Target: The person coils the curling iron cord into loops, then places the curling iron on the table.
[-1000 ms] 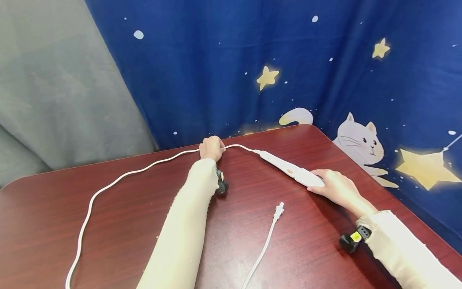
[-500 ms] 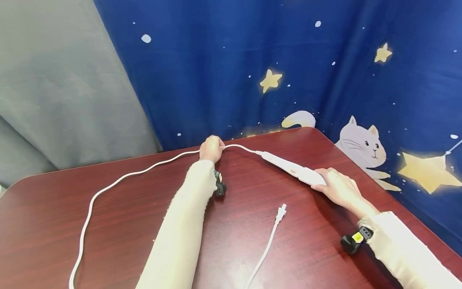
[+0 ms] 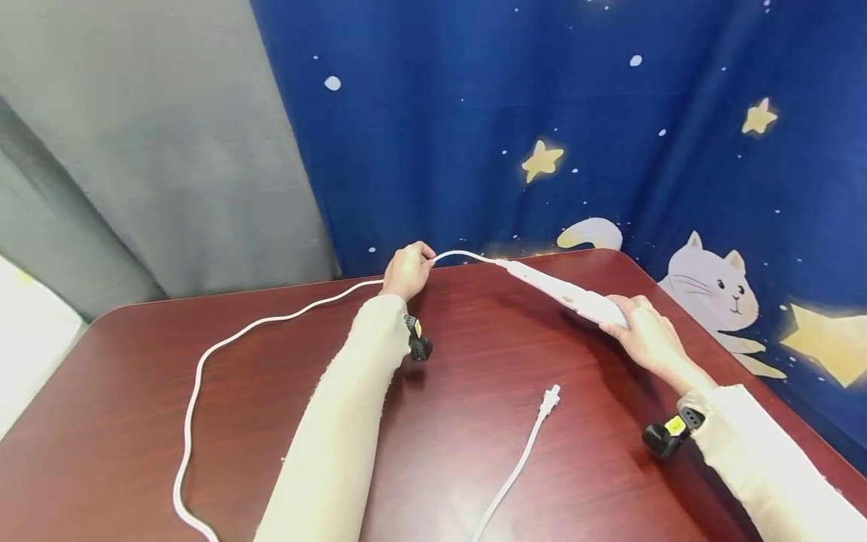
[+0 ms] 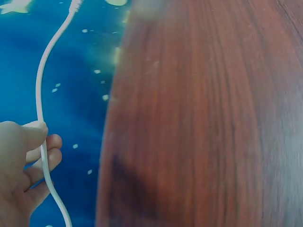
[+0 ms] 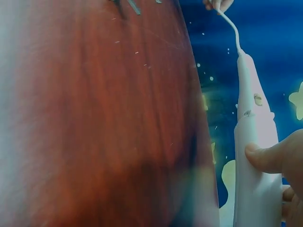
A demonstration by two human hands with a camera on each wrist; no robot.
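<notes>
A white hair straightener (image 3: 552,288), long and slim with a small gold button, slants over the far right part of the table. Its far body is gripped by my right hand (image 3: 650,337), thumb (image 5: 265,158) lying along the near side in the right wrist view. From its other end a white cord (image 3: 339,295) runs left. My left hand (image 3: 408,272) pinches that cord a short way from the straightener, between thumb and fingers, as the left wrist view shows. The white plug (image 3: 549,399) lies on the table between my forearms.
The dark red wooden table (image 3: 474,339) ends at a blue star-patterned curtain (image 3: 440,150) and a grey curtain (image 3: 169,150). The cord loops over the left part of the table and leaves view at the bottom. Black wrist cameras (image 3: 418,342) sit at both wrists.
Both hands have risen slightly, lifting the straightener and the pinched stretch of cord, with a shadow now below it. The head view has turned left.
</notes>
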